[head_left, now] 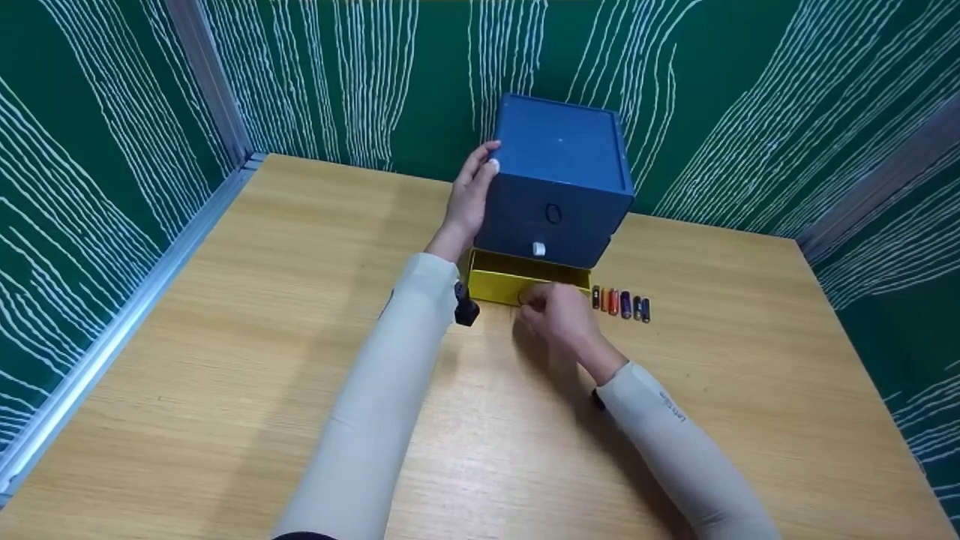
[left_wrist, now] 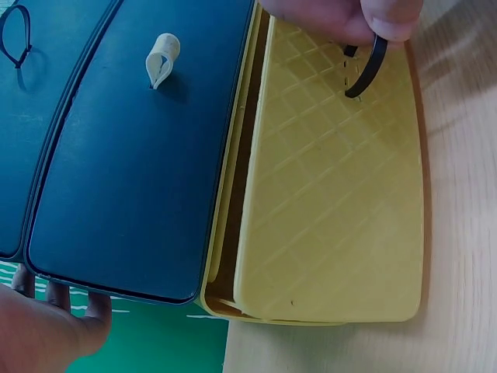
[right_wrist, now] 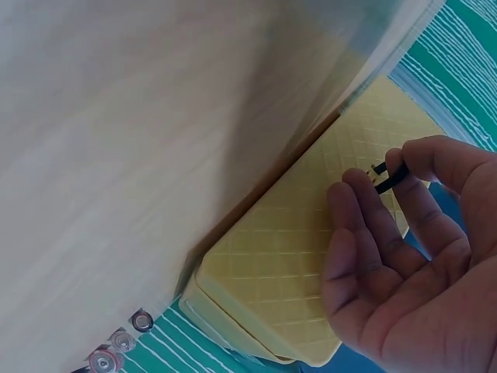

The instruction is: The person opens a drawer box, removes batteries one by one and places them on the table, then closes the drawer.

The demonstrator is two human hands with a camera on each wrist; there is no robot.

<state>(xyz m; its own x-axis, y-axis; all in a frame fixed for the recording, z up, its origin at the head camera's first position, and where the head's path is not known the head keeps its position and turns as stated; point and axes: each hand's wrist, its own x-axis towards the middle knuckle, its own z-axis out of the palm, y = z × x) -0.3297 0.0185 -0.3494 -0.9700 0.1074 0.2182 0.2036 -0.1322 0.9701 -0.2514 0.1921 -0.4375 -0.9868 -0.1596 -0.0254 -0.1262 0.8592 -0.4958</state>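
Observation:
A small drawer cabinet (head_left: 559, 142) with blue upper drawers stands at the back of the table. Its lowest, yellow drawer (head_left: 491, 287) is pulled partly out, leaving a dark gap behind the front panel. My right hand (head_left: 562, 315) pinches the black loop handle (left_wrist: 370, 70) on that drawer between thumb and forefinger. Against the cabinet's left side rests my left hand (head_left: 469, 195), fingers extended along the upper part. On the blue drawer above the yellow one is a white loop handle (left_wrist: 163, 58); the top blue drawer has a black loop handle (head_left: 553, 214).
Right of the yellow drawer, several batteries (head_left: 614, 301) lie side by side in a row on the wooden table (head_left: 247, 360). Green walls with white wavy lines (head_left: 442, 82) rise behind the cabinet and at both sides.

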